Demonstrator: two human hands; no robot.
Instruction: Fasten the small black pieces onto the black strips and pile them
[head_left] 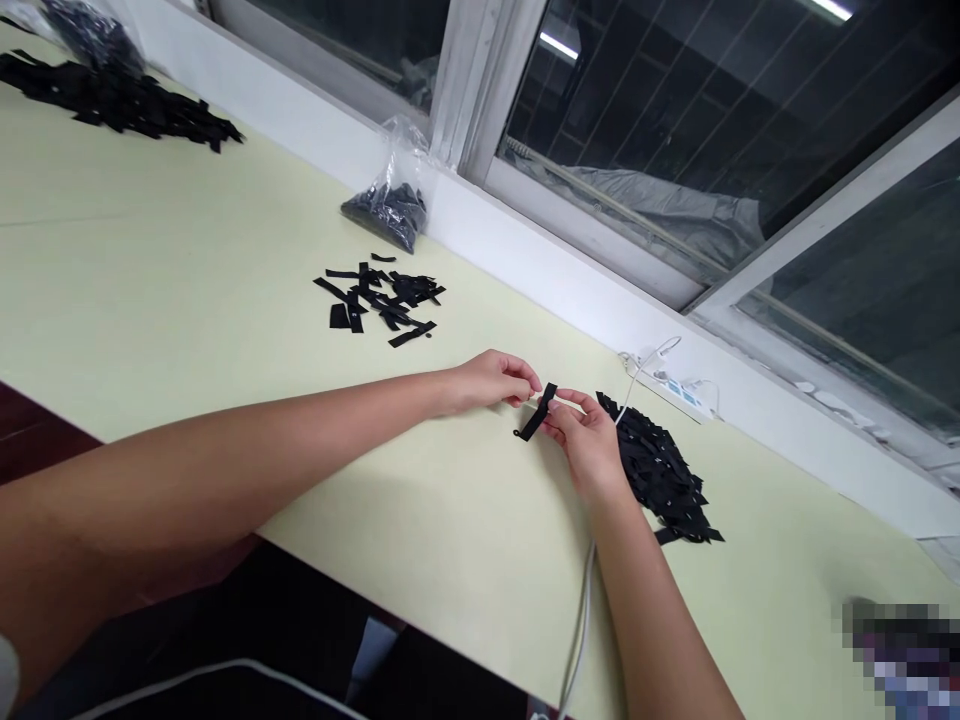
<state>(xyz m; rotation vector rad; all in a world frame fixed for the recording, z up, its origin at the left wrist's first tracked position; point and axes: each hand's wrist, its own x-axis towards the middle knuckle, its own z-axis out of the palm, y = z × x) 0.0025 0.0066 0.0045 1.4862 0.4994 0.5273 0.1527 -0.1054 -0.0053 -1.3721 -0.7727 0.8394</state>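
Observation:
My right hand (585, 440) pinches a short black strip (538, 413) with a small loop at its lower end, holding it just above the pale green table (187, 290). My left hand (491, 380) is beside it, fingers pinched together at the strip's upper end. Right behind my right hand lies a heap of similar black strips (664, 470). A smaller scatter of black strips (379, 300) lies further left on the table.
A clear plastic bag of dark pieces (394, 200) leans on the white window ledge. Another black pile (120, 95) sits far left. A white power strip (675, 390) lies by the ledge; its white cable (581, 630) runs under my right forearm off the table's front edge.

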